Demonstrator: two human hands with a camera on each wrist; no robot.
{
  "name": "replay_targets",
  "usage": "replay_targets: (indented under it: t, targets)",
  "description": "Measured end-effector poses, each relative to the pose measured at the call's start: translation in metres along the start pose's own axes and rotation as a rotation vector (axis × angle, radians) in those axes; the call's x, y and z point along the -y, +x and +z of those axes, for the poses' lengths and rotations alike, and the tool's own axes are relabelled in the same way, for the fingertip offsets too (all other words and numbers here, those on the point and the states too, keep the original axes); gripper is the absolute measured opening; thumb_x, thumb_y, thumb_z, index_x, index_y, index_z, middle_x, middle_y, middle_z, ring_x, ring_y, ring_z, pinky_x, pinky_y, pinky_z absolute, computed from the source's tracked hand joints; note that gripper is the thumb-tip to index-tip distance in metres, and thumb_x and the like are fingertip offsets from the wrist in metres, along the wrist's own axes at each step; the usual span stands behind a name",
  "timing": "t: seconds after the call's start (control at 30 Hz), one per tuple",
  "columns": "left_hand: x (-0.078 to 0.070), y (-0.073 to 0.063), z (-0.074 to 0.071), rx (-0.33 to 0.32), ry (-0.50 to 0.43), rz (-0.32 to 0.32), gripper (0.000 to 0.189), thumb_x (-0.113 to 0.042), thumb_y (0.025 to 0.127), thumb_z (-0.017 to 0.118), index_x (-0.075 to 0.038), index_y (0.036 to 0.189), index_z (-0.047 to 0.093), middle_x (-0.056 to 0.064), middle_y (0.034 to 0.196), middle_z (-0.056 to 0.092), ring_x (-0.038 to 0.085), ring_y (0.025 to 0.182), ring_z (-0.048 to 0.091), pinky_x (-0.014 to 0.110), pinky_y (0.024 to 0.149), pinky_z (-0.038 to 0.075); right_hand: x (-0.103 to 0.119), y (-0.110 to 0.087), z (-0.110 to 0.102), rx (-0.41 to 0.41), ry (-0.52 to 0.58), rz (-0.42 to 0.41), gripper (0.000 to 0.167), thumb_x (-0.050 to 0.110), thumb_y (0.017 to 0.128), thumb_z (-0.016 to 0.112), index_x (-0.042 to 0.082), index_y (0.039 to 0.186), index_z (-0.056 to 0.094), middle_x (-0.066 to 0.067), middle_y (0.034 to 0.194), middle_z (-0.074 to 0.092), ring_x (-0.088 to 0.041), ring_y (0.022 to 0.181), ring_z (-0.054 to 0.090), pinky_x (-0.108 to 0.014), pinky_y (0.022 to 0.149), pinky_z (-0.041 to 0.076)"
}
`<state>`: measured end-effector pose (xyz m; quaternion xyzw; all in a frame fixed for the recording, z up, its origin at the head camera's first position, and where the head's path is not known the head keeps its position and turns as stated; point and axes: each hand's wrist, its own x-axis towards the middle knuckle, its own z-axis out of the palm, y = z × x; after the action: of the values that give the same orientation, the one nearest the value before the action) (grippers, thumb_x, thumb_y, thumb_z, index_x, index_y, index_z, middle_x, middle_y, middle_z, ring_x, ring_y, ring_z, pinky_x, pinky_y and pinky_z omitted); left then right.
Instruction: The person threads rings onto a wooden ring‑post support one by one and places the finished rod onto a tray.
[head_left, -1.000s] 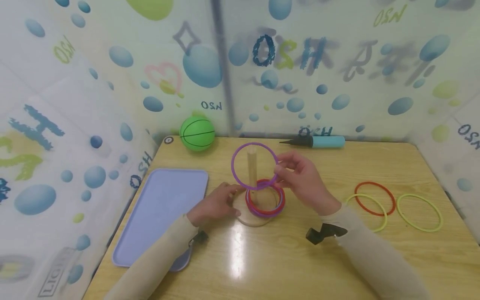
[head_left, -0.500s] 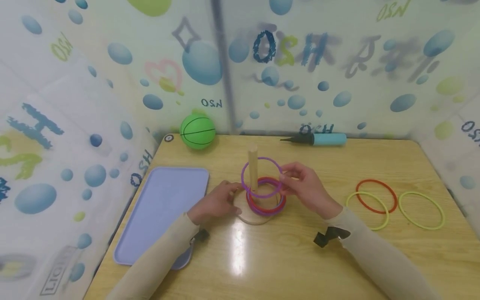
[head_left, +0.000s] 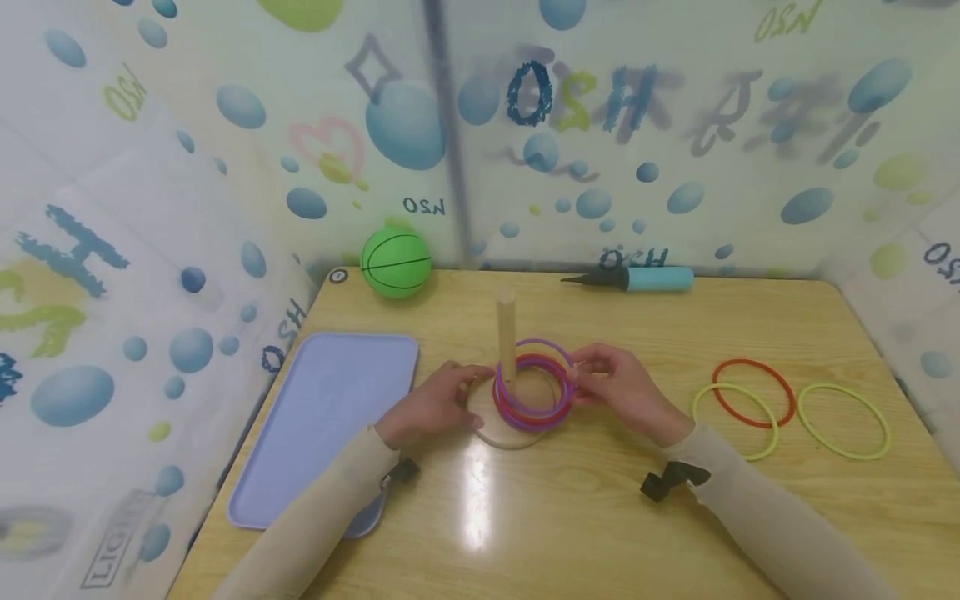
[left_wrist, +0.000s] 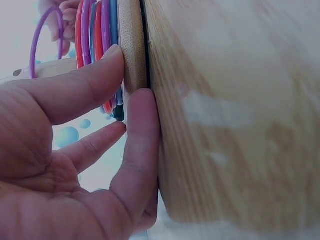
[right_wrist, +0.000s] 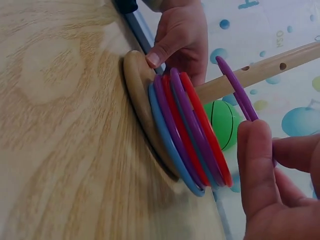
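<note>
A wooden ring-toss stand has an upright peg (head_left: 506,333) on a round base (head_left: 486,414). Around the peg, on the base, lies a stack of red, purple and blue rings (right_wrist: 192,135). My right hand (head_left: 622,387) pinches the edge of another purple ring (right_wrist: 237,90) between thumb and fingers. That ring encircles the peg, tilted, just above the stack. On the left side my left hand (head_left: 435,404) holds the base's rim, its thumb (left_wrist: 100,75) and fingers against the edge. The stack hides part of the base in the head view.
Two yellow rings (head_left: 843,457) and a red ring (head_left: 783,383) lie at the right. A blue-grey tray (head_left: 322,417) is at the left. Behind stand a green ball (head_left: 396,263) and a blue hand pump (head_left: 660,279), near the patterned wall.
My right hand has lowered the purple ring down around the peg, from near its top to just above the stack. My left hand has stayed at the base.
</note>
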<state>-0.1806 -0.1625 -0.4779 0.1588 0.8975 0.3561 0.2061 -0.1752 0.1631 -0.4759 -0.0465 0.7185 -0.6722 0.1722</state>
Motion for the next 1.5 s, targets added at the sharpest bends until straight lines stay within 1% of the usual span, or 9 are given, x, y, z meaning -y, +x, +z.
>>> replay_targets:
  t: [0.13,0.27,0.47,0.67,0.87,1.0,1.27,1.4,1.5]
  targets:
    - [0.001,0.001,0.001,-0.009,0.005,0.007,0.086,-0.014,0.075,0.094,-0.025,0.152,0.058,0.011,0.121,0.056,0.022,0.110,0.049,0.041,0.096,0.048,-0.004,0.000,-0.001,0.010,0.000,0.014,0.036,0.005,0.100,0.069,-0.011,0.131,0.058,-0.009,0.099,0.070,-0.017,0.077,0.075,-0.037,0.077,0.066]
    - [0.001,0.001,0.001,-0.007,0.013,0.017,0.086,-0.014,0.075,0.093,-0.024,0.153,0.057,0.012,0.122,0.056,0.022,0.109,0.049,0.041,0.095,0.048,-0.005,-0.001,-0.001,0.022,-0.023,0.026,0.038,0.005,0.099,0.071,-0.013,0.129,0.057,-0.014,0.101,0.071,-0.014,0.075,0.074,-0.034,0.076,0.066]
    - [-0.005,-0.002,-0.002,0.011,-0.051,-0.007,0.083,-0.011,0.076,0.091,-0.023,0.152,0.058,0.014,0.127,0.055,0.024,0.111,0.052,0.044,0.098,0.048,-0.005,-0.002,0.000,0.034,-0.031,0.045,0.039,0.006,0.099,0.071,-0.015,0.130,0.058,-0.017,0.101,0.069,-0.014,0.073,0.073,-0.034,0.075,0.066]
    - [-0.007,-0.004,-0.003,0.020,-0.053,-0.025,0.083,-0.011,0.077,0.091,-0.025,0.152,0.058,0.013,0.128,0.055,0.023,0.107,0.054,0.044,0.097,0.049,-0.005,0.001,0.000,0.013,-0.079,0.071,0.036,0.006,0.098,0.072,-0.012,0.127,0.063,-0.017,0.101,0.071,-0.015,0.074,0.073,-0.035,0.076,0.066]
    - [-0.007,-0.003,-0.002,0.019,-0.054,-0.030,0.084,-0.011,0.077,0.091,-0.027,0.152,0.057,0.012,0.129,0.055,0.023,0.107,0.054,0.044,0.098,0.050,-0.007,0.006,-0.002,-0.001,-0.106,0.056,0.037,0.008,0.097,0.075,-0.011,0.127,0.065,-0.017,0.097,0.072,-0.015,0.074,0.072,-0.035,0.075,0.066]
    - [-0.005,-0.002,-0.002,0.020,-0.055,-0.028,0.084,-0.012,0.077,0.091,-0.028,0.152,0.057,0.013,0.128,0.054,0.023,0.109,0.052,0.042,0.096,0.049,-0.009,0.006,-0.006,-0.010,-0.105,0.048,0.039,0.006,0.097,0.073,-0.011,0.130,0.063,-0.017,0.099,0.072,-0.016,0.076,0.073,-0.035,0.075,0.066]
    - [-0.005,-0.001,-0.001,0.020,-0.055,-0.026,0.085,-0.012,0.076,0.091,-0.028,0.152,0.057,0.012,0.123,0.054,0.023,0.105,0.051,0.039,0.092,0.048,-0.008,0.000,-0.028,-0.056,-0.206,0.009,0.038,0.012,0.099,0.072,-0.008,0.130,0.064,-0.027,0.110,0.073,-0.020,0.082,0.076,-0.033,0.076,0.065]
    - [-0.005,-0.001,-0.002,0.023,-0.070,-0.020,0.086,-0.011,0.076,0.091,-0.028,0.153,0.057,0.012,0.121,0.053,0.023,0.107,0.049,0.038,0.092,0.046,-0.007,-0.006,-0.044,-0.070,-0.234,-0.002,0.042,0.016,0.099,0.074,-0.007,0.132,0.064,-0.027,0.116,0.073,-0.019,0.089,0.077,-0.030,0.080,0.064]
    - [-0.005,-0.001,-0.002,0.024,-0.079,-0.027,0.086,-0.012,0.075,0.091,-0.029,0.152,0.057,0.012,0.122,0.053,0.023,0.108,0.050,0.038,0.093,0.047,-0.008,-0.011,-0.056,-0.074,-0.254,-0.010,0.043,0.021,0.099,0.076,-0.005,0.132,0.065,-0.026,0.115,0.074,-0.017,0.091,0.076,-0.030,0.081,0.064]
